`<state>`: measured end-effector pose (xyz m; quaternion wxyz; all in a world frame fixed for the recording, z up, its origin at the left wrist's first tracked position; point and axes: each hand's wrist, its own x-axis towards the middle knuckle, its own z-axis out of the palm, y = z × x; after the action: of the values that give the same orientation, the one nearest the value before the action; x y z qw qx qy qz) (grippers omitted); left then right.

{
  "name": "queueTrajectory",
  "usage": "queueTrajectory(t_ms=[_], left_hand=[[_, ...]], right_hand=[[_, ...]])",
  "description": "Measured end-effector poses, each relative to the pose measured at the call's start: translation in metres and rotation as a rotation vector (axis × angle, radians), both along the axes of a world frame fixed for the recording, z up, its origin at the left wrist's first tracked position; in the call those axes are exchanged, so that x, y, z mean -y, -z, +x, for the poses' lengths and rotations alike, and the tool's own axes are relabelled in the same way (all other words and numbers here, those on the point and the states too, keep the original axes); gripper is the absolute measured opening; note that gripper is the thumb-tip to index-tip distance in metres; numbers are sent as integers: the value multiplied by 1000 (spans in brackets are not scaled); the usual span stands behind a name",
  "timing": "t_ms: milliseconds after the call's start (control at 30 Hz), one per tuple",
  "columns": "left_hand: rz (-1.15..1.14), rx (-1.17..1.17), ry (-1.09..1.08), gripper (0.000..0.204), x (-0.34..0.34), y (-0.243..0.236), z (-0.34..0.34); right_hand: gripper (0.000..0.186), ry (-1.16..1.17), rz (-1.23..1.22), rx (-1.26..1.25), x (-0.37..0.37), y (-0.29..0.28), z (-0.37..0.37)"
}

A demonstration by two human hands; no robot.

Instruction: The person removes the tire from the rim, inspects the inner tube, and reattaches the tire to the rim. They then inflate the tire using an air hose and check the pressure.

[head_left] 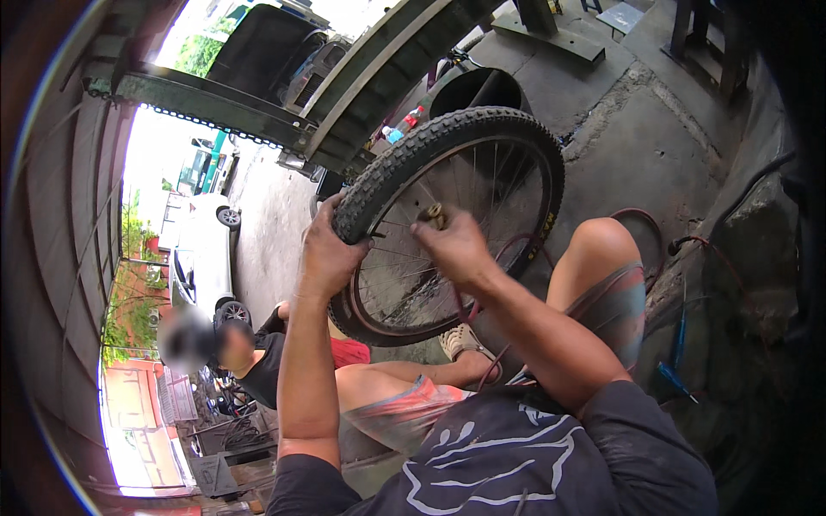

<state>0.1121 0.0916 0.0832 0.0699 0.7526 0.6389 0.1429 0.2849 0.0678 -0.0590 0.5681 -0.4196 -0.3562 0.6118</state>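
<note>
My left hand (330, 262) is clamped on the bicycle tire (409, 148); my right hand (462, 251) grips a brass-coloured fitting (435, 212). Recommended: tire steady, fitting square to the valve stem (376, 235).

By the grey concrete floor (624, 172), a round black tub (477, 92) and, farther off, a flat-footed metal post (537, 19) are being supported. At the right, two blue tools (670, 373) are being borne close together, and a red hose (637, 211) is being carried in a loose curve.
</note>
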Motion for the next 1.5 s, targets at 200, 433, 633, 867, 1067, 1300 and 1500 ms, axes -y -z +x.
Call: queueTrajectory(t_ms=[200, 433, 633, 867, 1067, 1300, 1500], left_hand=[[61, -14, -31, 72, -4, -1, -14], [-19, 73, 32, 69, -22, 3, -24], [66, 4, -62, 64, -24, 8, -36], [-8, 14, 34, 61, -46, -4, 0], [7, 31, 171, 49, 23, -16, -1], [16, -16, 181, 50, 60, -15, -5], [11, 8, 104, 42, 62, -4, -19]], right_hand=[[30, 489, 300, 609, -44, -60, 121], [38, -99, -368, 1427, -88, 147, 387], [51, -94, -423, 556, -10, 145, 321], [64, -743, 29, 1252, 11, -13, 195], [98, -54, 984, 1452, 30, -149, 132], [34, -487, 828, 1489, -11, -135, 81], [26, -373, 848, 1510, -5, -138, 54]])
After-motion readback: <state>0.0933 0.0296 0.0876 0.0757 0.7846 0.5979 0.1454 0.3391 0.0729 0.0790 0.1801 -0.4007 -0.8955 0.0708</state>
